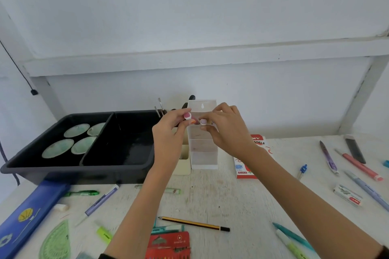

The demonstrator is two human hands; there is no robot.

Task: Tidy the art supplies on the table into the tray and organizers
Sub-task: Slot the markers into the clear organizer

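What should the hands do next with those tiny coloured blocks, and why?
Probably drop them into the white organizer: the left hand pinches a pink block, the right hand a lilac block, both held over its open compartments.

You have the tray point(73, 171) at the table's point(242, 195) back left, 4 dishes point(57, 148) in its left compartment; the holder point(184, 162) stands just right of it, the tiered organizer point(203, 153) beside that, the pastels box point(244, 168) further right; the pencil point(193, 224) lies before them, the pencil case point(31, 210) front left.
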